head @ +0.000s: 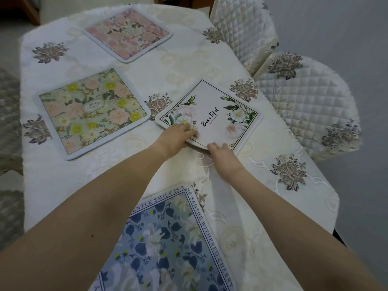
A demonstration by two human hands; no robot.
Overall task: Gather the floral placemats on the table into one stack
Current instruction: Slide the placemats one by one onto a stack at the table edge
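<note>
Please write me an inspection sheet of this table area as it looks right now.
Surface: table under a cream embroidered cloth.
Job's things: four placemats, all apart, none stacked: pink mat far, yellow-flowered mat left, white mat centre, blue mat nearest.
Clutter: nothing seen.
Hands: left hand on the white mat's near corner, fingers on top; right hand at its near edge, which looks slightly raised.
Cables: nothing seen.
Surroundings: two quilted chairs on the right, grey floor beyond.
</note>
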